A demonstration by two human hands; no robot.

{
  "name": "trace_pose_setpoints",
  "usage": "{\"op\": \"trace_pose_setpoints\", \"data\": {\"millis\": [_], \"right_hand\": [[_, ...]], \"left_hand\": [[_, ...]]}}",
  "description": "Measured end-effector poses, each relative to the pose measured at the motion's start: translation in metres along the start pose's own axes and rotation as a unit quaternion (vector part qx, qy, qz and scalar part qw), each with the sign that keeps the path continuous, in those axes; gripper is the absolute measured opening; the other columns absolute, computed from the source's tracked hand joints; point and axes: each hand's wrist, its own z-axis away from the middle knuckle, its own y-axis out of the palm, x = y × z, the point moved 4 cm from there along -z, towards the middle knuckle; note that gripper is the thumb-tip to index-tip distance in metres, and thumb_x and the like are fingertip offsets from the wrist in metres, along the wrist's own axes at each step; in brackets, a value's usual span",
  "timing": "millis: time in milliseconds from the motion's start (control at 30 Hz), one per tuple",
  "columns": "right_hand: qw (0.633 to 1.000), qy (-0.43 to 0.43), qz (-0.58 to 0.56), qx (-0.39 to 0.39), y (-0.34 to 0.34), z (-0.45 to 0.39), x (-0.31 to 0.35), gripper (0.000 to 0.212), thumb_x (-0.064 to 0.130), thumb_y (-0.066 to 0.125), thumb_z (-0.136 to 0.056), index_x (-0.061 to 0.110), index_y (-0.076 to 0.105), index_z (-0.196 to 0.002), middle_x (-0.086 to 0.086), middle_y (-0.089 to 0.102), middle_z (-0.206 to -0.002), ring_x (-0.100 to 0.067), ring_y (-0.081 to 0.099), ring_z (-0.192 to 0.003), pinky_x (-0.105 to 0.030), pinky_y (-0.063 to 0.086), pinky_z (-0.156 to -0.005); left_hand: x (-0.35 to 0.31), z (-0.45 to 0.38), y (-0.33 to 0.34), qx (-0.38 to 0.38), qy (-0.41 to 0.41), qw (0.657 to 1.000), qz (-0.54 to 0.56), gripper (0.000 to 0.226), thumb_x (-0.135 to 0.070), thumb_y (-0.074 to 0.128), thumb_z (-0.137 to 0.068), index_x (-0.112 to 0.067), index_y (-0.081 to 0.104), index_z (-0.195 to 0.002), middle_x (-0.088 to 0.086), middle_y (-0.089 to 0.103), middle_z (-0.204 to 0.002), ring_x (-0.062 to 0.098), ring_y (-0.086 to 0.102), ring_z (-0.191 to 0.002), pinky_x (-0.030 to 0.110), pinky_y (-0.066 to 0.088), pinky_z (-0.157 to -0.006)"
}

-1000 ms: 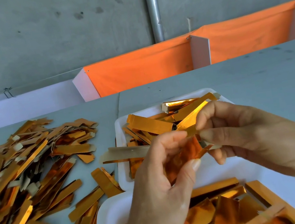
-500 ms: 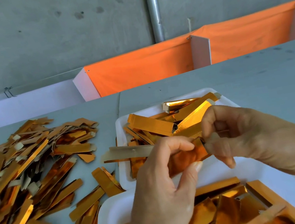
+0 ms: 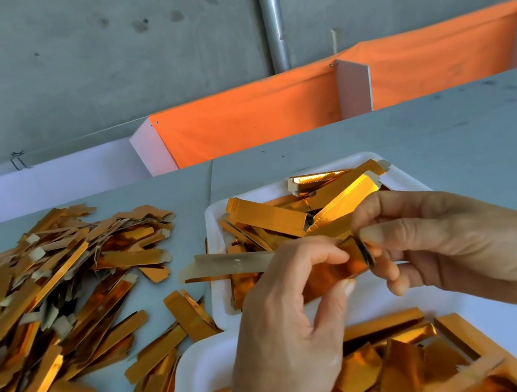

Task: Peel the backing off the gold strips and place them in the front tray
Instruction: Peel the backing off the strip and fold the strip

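So the person is holding one gold strip (image 3: 332, 272) up over the gap between the two white trays, both hands working it at chest level rather than flat on the bench (image 3: 446, 135), I'm guessing because peeling needs tension from both ends. The left hand (image 3: 283, 322) is pinching the shiny foil part between thumb and curled fingers (image 3: 321, 255), keeping it steady, while the right hand (image 3: 438, 243) is gripping the strip's right end with its fingertips, right where the layers would start to split. The pale backing (image 3: 227, 263) is sticking out to the left past the left hand, hanging free over the far tray's edge (looks mostly detached already, though I can't tell exactly how much is stuck yet). The far tray (image 3: 212, 224) is holding a bunch of gold strips, and the near tray (image 3: 193, 380) just under the wrists is filling up with crumpled gold pieces too. Which one counts as "front" I'd guess is the near one, since it's sitting directly below for an easy drop. The big pile (image 3: 43, 296) on the bench at left is staying within easy reach of the left hand for the next grab.
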Motion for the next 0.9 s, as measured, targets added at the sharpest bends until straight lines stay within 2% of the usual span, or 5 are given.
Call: {"op": "trace_pose_setpoints", "data": {"millis": [200,367,467,600,900], "right_hand": [[1.000,0.003,0.022,-0.003,0.001,0.000,0.001,0.019,0.024,0.078,-0.064,0.014,0.069,-0.077,-0.008,0.059,-0.067,-0.014,0.058,-0.058,-0.022,0.052,-0.055],[0.995,-0.013,0.080,-0.054,0.007,0.000,0.005,0.014,0.017,0.080,-0.064,0.019,0.066,-0.069,-0.010,0.057,-0.059,-0.016,0.054,-0.051,-0.021,0.049,-0.050],[0.989,-0.022,0.128,-0.075,0.009,0.000,0.006,0.023,0.014,0.084,-0.065,0.016,0.062,-0.069,-0.011,0.056,-0.057,-0.018,0.053,-0.049,-0.020,0.047,-0.050],[0.989,-0.032,0.132,-0.063,0.010,0.002,0.009,0.019,0.015,0.081,-0.071,0.021,0.064,-0.066,-0.010,0.058,-0.058,-0.018,0.055,-0.050,-0.020,0.048,-0.052],[0.996,-0.021,0.074,-0.055,0.009,0.001,0.008,0.014,0.006,0.068,-0.064,0.018,0.068,-0.072,-0.012,0.058,-0.064,-0.018,0.055,-0.053,-0.023,0.051,-0.053]], "left_hand": [[-0.001,0.000,0.000,-0.001,0.010,1.000,-0.005,0.019,-0.024,0.064,-0.080,-0.030,0.061,-0.098,-0.024,0.059,-0.106,-0.005,0.055,-0.105,0.003,0.038,-0.086],[-0.002,0.000,0.000,-0.003,0.013,1.000,-0.007,0.018,-0.023,0.064,-0.080,-0.027,0.062,-0.097,-0.022,0.061,-0.103,-0.006,0.055,-0.103,0.002,0.037,-0.084],[-0.002,0.000,0.000,-0.005,0.015,1.000,-0.010,0.018,-0.021,0.065,-0.080,-0.025,0.063,-0.097,-0.020,0.062,-0.103,-0.005,0.056,-0.103,0.002,0.037,-0.084],[-0.001,0.001,0.000,-0.007,0.014,1.000,-0.011,0.018,-0.018,0.067,-0.080,-0.024,0.063,-0.096,-0.020,0.062,-0.103,-0.007,0.055,-0.104,0.000,0.036,-0.085],[0.000,0.001,-0.001,-0.003,0.007,1.000,-0.007,0.018,-0.019,0.066,-0.082,-0.025,0.063,-0.098,-0.020,0.063,-0.106,-0.006,0.054,-0.106,0.002,0.036,-0.086]]}}
